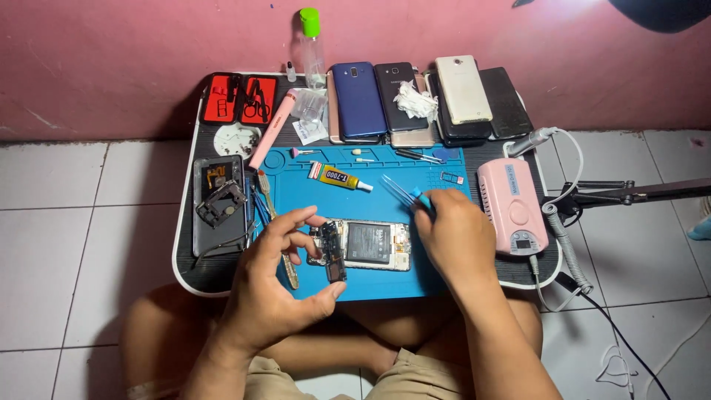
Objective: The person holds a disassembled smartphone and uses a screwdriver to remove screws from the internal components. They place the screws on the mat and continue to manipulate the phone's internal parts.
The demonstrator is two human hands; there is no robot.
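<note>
Our left hand [270, 285] sits nearest us, fingers [296, 216] curled in a wide C, thumb tip below and fingertips above. Between them stands a small dark board [334, 252], tilted on edge; the thumb touches its lower end, and we cannot tell whether the upper fingers press it. Just right of these fingers lies the opened phone [370, 244], back off, battery showing, flat on the blue mat [437, 281].

Our right hand [453, 237] rests on the mat, touching the phone's right end. Its fingers are closed around blue tweezers [404, 192], whose tips point up and left, away from the phone, over bare mat.

Just beyond the tweezer tips: a yellow glue tube [342, 178], lying flat. Left of the left fingers: a second phone [219, 204] with its back open and a loose frame piece on it, resting on the dark counter [189, 259]. Right of the right hand: a pink control box [512, 204] with a corrugated hose and a handpiece [532, 141].

Farther out, beyond the mat: a red tool case [239, 98] at the left, a white disc [237, 139], a pink stick tool [271, 130], a clear bottle [312, 48] with a green cap. To its right a row of stacked phones [415, 100], one with a crumpled white tissue [415, 100] on it. Behind all, a pink wall [111, 59].
</note>
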